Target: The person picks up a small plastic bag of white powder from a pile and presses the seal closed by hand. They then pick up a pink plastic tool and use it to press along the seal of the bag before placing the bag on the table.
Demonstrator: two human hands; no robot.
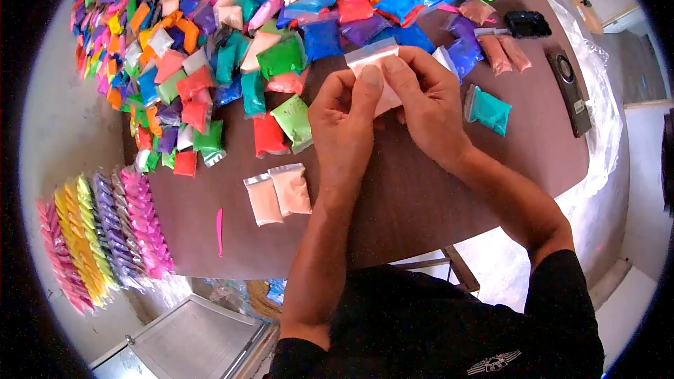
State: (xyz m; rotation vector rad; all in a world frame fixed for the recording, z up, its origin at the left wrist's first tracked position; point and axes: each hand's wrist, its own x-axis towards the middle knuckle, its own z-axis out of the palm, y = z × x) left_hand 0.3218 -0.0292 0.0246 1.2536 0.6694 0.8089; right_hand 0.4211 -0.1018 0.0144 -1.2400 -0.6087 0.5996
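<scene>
Both hands meet over the table around a small clear zip bag (386, 102) with pale peach contents. My left hand (344, 116) pinches its upper left part, thumb on the front. Opposite it, my right hand (428, 98) grips the upper right part with thumb and bent fingers. The bag's whitish top strip shows above the thumbs; much of the rest is hidden by the fingers. Below and left of my hands lie two overlapping peach bags (289, 189). A light green bag (293, 123) rests just left of my left hand. To the right of my right hand is a teal bag (489, 110).
A large heap of colourful bags (203, 35) covers the table's back and left. Strips of bags (105, 231) hang at the left edge. A pink plastic tool (220, 231) lies near the front. At right are a black tray (528, 24), a dark flat device (570, 91) and two reddish bags (504, 52).
</scene>
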